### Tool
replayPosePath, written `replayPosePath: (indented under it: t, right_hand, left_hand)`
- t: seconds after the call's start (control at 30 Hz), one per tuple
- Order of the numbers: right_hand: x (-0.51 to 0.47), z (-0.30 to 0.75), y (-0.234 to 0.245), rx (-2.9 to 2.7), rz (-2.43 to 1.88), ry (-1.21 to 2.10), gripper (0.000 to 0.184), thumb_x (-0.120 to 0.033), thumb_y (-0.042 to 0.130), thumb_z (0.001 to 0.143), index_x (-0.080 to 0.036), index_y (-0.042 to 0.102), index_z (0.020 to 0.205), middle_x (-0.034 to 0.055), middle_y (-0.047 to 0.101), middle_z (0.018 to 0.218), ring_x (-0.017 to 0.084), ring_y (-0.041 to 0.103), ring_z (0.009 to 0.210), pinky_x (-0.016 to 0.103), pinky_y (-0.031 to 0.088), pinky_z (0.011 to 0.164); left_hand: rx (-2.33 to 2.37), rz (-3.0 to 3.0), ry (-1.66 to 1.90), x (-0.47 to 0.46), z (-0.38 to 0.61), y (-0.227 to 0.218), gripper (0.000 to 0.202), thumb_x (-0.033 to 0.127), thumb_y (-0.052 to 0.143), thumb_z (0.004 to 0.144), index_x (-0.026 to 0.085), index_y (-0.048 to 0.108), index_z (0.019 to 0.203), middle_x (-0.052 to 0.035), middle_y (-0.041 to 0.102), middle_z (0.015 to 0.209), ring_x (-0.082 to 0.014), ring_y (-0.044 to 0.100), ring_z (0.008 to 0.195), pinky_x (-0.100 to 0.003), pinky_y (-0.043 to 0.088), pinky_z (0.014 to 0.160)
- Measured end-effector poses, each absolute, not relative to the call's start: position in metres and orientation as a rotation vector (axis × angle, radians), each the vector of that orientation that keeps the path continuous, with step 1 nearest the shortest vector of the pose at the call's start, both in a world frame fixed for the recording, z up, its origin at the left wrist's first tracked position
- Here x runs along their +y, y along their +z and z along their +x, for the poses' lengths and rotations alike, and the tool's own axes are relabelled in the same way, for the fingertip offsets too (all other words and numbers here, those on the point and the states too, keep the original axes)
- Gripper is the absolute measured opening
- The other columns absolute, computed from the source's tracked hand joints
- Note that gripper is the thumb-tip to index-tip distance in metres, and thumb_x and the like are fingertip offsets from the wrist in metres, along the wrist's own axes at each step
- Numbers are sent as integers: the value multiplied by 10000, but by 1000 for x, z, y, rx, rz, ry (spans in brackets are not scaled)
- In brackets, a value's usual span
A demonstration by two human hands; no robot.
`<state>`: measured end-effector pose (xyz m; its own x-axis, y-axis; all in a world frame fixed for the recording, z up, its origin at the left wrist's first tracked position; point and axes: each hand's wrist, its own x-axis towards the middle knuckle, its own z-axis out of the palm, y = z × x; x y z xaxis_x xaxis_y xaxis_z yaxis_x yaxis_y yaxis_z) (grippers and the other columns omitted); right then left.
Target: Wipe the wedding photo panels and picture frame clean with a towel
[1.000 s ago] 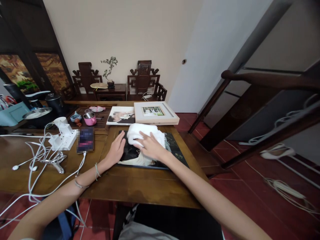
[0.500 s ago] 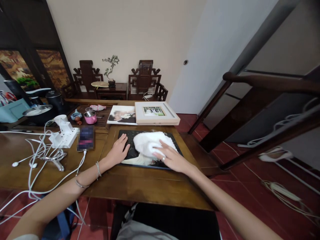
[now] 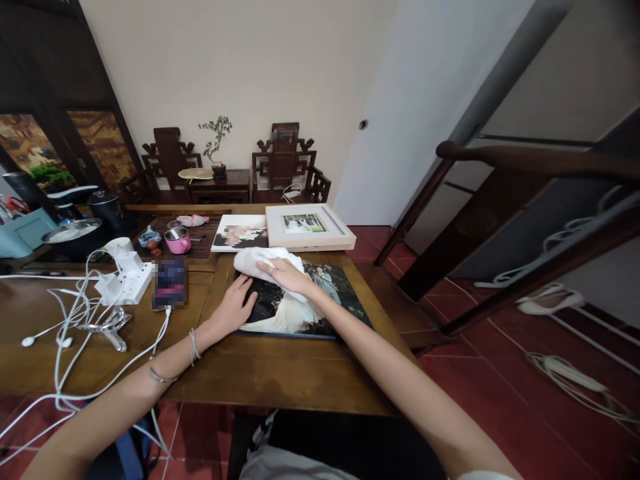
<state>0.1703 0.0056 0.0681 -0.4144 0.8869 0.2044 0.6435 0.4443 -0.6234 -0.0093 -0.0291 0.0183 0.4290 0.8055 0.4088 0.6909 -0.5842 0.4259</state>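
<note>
A large dark photo print point(image 3: 327, 303) lies flat on the wooden table point(image 3: 280, 373) in front of me. My right hand point(image 3: 287, 277) presses a white cloth point(image 3: 253, 260) onto the print's far left corner, fingers spread flat over the cloth. My left hand point(image 3: 233, 310) rests open on the print's left edge and holds it down. Bracelets circle my left wrist.
Behind the print lie a framed photo point(image 3: 310, 227) and another print point(image 3: 237, 233). To the left are a phone point(image 3: 169, 283), a white power strip point(image 3: 125, 280) with tangled cables, a pink cup point(image 3: 179, 240) and pots. A dark stair rail point(image 3: 530, 160) rises at the right.
My right hand slid the cloth from the print's right side back to its far left corner, uncovering the picture. My left hand stayed on the left edge.
</note>
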Motion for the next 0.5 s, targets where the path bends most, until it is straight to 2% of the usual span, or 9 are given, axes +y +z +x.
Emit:
replayPosePath:
  t: [0.07,0.13,0.23,0.33,0.5]
  right_hand:
    - [-1,199,63,-2177,-1326,624,559,-576,275,908,-208,633,1128,51,603,1237,272,475,1208,396,320,1024]
    - [-7,235,55,-2144,-1411,604,597,-609,282,890,-203,593,1197,66,529,1321,311,328,1314,470,232,1069]
    - [-13,285,44,-2029,-1643,559,640,-625,290,877,-202,487,1314,61,411,1417,314,184,1369,503,160,1095]
    - [-25,310,36,-1980,-1769,506,632,-603,276,887,-196,460,1334,59,374,1440,314,134,1376,517,158,1101]
    - [-90,298,42,-2235,-1585,376,461,-501,335,903,-231,616,1149,51,435,1402,310,177,1368,556,170,1103]
  left_hand:
    - [1357,2469,848,-29,-10,16,429,297,389,903,99,474,1274,-152,410,1404,-250,341,1328,-431,300,1100]
    - [1381,2461,819,-29,-10,14,446,300,384,901,59,478,1264,-182,402,1402,-260,328,1334,-441,288,1103]
    - [1385,2451,838,-28,-9,13,456,310,379,900,45,485,1255,-190,398,1402,-255,320,1338,-436,288,1103]
    - [1382,2431,883,-28,-9,14,443,324,387,896,82,498,1250,-161,408,1403,-250,327,1335,-442,297,1097]
    - [1386,2434,886,-28,-9,13,439,318,402,891,101,496,1260,-139,410,1408,-243,330,1334,-437,298,1098]
